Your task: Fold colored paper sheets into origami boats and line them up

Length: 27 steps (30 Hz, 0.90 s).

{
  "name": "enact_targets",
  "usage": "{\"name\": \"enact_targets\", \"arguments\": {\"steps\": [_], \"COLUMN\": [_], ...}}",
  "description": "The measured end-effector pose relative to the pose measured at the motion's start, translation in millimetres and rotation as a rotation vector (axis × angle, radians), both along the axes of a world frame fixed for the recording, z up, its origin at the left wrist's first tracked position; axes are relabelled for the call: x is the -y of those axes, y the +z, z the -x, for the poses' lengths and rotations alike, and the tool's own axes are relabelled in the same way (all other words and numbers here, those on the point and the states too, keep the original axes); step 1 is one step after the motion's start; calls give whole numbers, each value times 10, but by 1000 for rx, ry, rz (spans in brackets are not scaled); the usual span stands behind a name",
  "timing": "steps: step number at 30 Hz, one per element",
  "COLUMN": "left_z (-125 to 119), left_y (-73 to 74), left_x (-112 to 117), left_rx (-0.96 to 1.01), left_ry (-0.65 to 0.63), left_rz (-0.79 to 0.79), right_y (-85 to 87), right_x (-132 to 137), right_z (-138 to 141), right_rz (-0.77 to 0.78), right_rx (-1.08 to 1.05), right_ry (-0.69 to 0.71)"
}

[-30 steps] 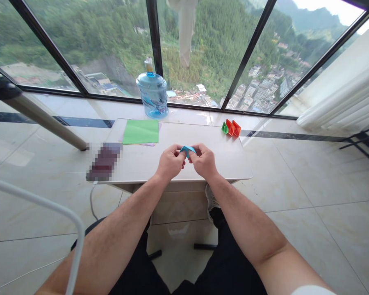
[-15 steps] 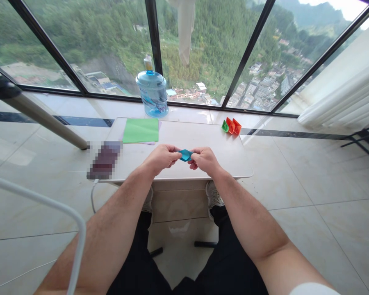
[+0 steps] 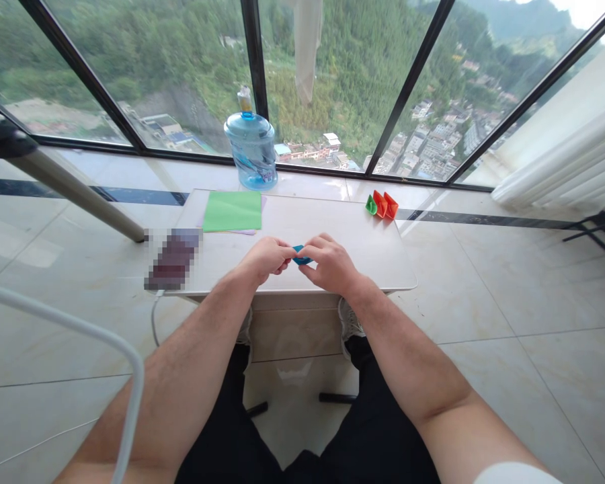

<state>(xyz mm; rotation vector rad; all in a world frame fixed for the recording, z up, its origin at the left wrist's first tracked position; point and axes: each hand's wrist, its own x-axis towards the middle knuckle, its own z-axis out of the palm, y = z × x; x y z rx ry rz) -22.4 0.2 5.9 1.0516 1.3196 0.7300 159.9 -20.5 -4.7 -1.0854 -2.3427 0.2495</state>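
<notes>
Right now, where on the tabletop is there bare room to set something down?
The tabletop is bare between the green sheet and the red and green folded papers, and from the right hand to the right edge. Crowded: the left end, where a pixelated item lies near the sheet, and the front middle, where left hand and right hold blue paper.

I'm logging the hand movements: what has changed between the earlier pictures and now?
The right hand has shifted left over the blue folded paper, covering more of it; whether it still grips is unclear. The left hand, drawn leftward since the first picture, still pinches the left end. The green sheet, red folded pieces and water bottle stayed put.
</notes>
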Motion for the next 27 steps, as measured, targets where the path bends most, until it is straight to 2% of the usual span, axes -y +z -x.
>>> {"name": "enact_targets", "arguments": {"steps": [5, 8, 10, 12, 14, 16, 20, 27], "left_z": [-10, 5, 16, 15, -5, -43, -127, -190], "left_y": [-41, -23, 0, 24, 37, 36, 12, 34], "left_x": [-20, -16, 1, 30, 62, 89, 115, 164], "left_rx": [-69, -114, -30, 156, 331, 414, 409, 388], "left_ry": [-35, -50, -35, -8, 13, 37, 59, 49], "left_rz": [2, -42, -79, -100, -110, -126, -169, -205], "right_y": [0, -12, -22, -31, -35, -34, -12, 35], "right_x": [-5, 6, 10, 3, -13, -29, -33, 2], "right_z": [20, 42, 63, 82, 93, 99, 121, 204], "right_rz": [8, 27, 95, 216, 368, 501, 639, 701], "right_rx": [169, 182, 64, -164, -419, -629, -876, -1045], "right_ry": [-82, -139, -229, -310, -344, -336, -308, -399]}}
